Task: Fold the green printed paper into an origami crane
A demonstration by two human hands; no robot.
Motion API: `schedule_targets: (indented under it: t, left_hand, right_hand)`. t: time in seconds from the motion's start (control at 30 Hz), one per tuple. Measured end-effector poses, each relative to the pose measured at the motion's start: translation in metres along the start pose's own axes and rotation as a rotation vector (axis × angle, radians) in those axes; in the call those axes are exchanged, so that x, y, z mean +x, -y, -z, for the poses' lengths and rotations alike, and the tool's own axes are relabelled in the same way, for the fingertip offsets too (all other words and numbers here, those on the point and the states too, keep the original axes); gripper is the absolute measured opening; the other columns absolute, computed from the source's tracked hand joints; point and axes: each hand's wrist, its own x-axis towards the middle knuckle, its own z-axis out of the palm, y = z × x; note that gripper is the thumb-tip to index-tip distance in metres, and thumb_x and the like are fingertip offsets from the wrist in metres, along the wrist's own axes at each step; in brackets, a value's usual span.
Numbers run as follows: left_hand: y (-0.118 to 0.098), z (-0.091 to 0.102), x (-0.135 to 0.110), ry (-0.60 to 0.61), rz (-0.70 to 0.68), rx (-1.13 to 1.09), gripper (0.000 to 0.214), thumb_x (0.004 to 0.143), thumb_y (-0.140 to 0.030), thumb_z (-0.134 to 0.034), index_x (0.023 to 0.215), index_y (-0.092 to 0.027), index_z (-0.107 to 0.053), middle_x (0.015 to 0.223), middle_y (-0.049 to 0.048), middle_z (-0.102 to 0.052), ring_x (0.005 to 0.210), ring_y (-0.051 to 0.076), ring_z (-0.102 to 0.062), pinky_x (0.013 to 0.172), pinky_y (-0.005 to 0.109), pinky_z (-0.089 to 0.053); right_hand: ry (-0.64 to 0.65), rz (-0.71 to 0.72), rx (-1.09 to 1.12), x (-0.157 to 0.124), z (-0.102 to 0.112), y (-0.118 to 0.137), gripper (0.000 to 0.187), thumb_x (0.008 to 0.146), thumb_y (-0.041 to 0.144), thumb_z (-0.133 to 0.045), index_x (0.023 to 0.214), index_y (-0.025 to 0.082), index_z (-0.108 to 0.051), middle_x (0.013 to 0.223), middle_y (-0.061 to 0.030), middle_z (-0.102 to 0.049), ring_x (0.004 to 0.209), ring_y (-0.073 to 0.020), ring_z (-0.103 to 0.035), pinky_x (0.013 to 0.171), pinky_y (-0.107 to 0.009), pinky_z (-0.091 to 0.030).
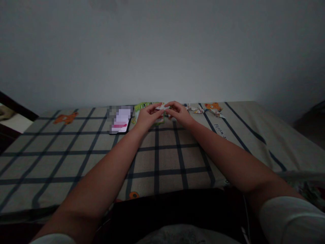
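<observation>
Both hands meet over the far part of the table, near the wall. My left hand (146,118) pinches one side of a small white printed paper piece (161,106) between thumb and fingers. From the other side, my right hand (179,114) grips the same piece with its fingertips. A green printed packet or booklet (138,110) lies beneath and to the left of the fingers, partly hidden by my left hand. Several small folded or twisted paper pieces (200,110) with coloured print lie in a row to the right of my right hand.
A phone (123,122) with a lit, partly blurred screen lies left of my left hand. The checked tablecloth (167,157) has bear prints and lettering. A plain wall (162,51) rises behind the table, and a dark wooden frame (17,105) stands at left.
</observation>
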Motion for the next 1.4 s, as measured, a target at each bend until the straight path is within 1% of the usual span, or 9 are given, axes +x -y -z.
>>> schedule_targets:
  t: [0.2, 0.4, 0.63, 0.83, 1.0, 1.1, 1.23, 1.4]
  left_hand:
    - [0.0009, 0.0, 0.0008, 0.0, 0.01, 0.01, 0.057, 0.066, -0.038, -0.081, 0.117, -0.015, -0.07, 0.102, 0.0087, -0.073, 0.088, 0.019, -0.068, 0.089, 0.039, -0.056]
    - [0.0025, 0.0007, 0.0025, 0.002, 0.029, -0.073, 0.058, 0.065, -0.035, -0.081, 0.118, -0.014, -0.069, 0.109, 0.0102, -0.072, 0.095, 0.02, -0.068, 0.093, 0.04, -0.055]
    - [0.0015, 0.0004, 0.0018, 0.023, 0.051, -0.096, 0.059, 0.065, -0.029, -0.08, 0.122, -0.017, -0.067, 0.108, 0.0102, -0.073, 0.096, 0.02, -0.068, 0.094, 0.04, -0.054]
    - [0.0026, 0.0001, 0.003, 0.029, 0.05, -0.094, 0.064, 0.064, -0.028, -0.08, 0.125, -0.015, -0.065, 0.111, 0.0116, -0.072, 0.099, 0.022, -0.068, 0.094, 0.041, -0.053]
    - [0.0074, 0.0011, 0.0061, 0.063, 0.019, -0.106, 0.066, 0.064, -0.025, -0.079, 0.127, -0.015, -0.063, 0.118, 0.0128, -0.07, 0.106, 0.023, -0.067, 0.097, 0.04, -0.051]
    - [0.0082, 0.0016, 0.0065, 0.077, 0.006, -0.112, 0.065, 0.064, -0.024, -0.079, 0.126, -0.015, -0.064, 0.119, 0.0125, -0.07, 0.107, 0.023, -0.066, 0.098, 0.04, -0.05]
    - [0.0054, 0.0007, 0.0046, 0.053, 0.009, -0.082, 0.06, 0.064, -0.026, -0.079, 0.122, -0.015, -0.067, 0.116, 0.0114, -0.071, 0.105, 0.023, -0.066, 0.098, 0.041, -0.05]
    - [0.0018, -0.0013, 0.0017, 0.03, 0.003, -0.053, 0.058, 0.064, -0.028, -0.08, 0.119, -0.015, -0.068, 0.115, 0.0114, -0.071, 0.104, 0.022, -0.066, 0.098, 0.04, -0.05]
  right_hand:
    - [-0.015, 0.015, -0.032, -0.0001, 0.0007, 0.0006, 0.04, 0.074, 0.054, -0.071, 0.096, 0.021, -0.063, 0.086, -0.0017, -0.061, 0.076, -0.0148, -0.055, 0.064, -0.027, -0.049]
    - [-0.005, 0.018, 0.014, -0.0013, -0.0005, 0.0024, 0.047, 0.069, 0.051, -0.076, 0.102, 0.021, -0.061, 0.089, -0.0021, -0.062, 0.078, -0.0152, -0.055, 0.067, -0.028, -0.049]
    - [0.001, -0.011, 0.025, -0.0007, -0.0006, -0.0005, 0.053, 0.066, 0.051, -0.079, 0.106, 0.023, -0.059, 0.087, -0.0009, -0.061, 0.077, -0.0157, -0.055, 0.067, -0.028, -0.047]
    - [0.013, -0.005, 0.059, -0.0005, -0.0006, -0.0009, 0.055, 0.064, 0.047, -0.081, 0.108, 0.024, -0.058, 0.093, -0.0017, -0.062, 0.081, -0.016, -0.056, 0.071, -0.028, -0.048]
    - [0.025, 0.003, 0.042, 0.0006, 0.0, -0.0031, 0.052, 0.067, 0.045, -0.079, 0.108, 0.024, -0.056, 0.09, -0.0013, -0.059, 0.081, -0.0166, -0.055, 0.07, -0.029, -0.047]
    - [0.055, -0.002, 0.069, 0.0014, -0.0001, -0.0049, 0.049, 0.068, 0.043, -0.076, 0.107, 0.025, -0.052, 0.09, -0.0006, -0.057, 0.077, -0.0155, -0.052, 0.065, -0.028, -0.045]
    - [0.07, -0.048, 0.137, 0.0011, -0.0013, -0.0036, 0.043, 0.068, 0.038, -0.072, 0.104, 0.026, -0.051, 0.081, 0.0028, -0.052, 0.068, -0.0129, -0.047, 0.057, -0.025, -0.042]
    - [0.067, -0.117, 0.184, -0.0013, -0.0015, 0.0037, 0.036, 0.066, 0.034, -0.07, 0.097, 0.024, -0.054, 0.081, 0.0032, -0.053, 0.068, -0.012, -0.049, 0.058, -0.025, -0.045]
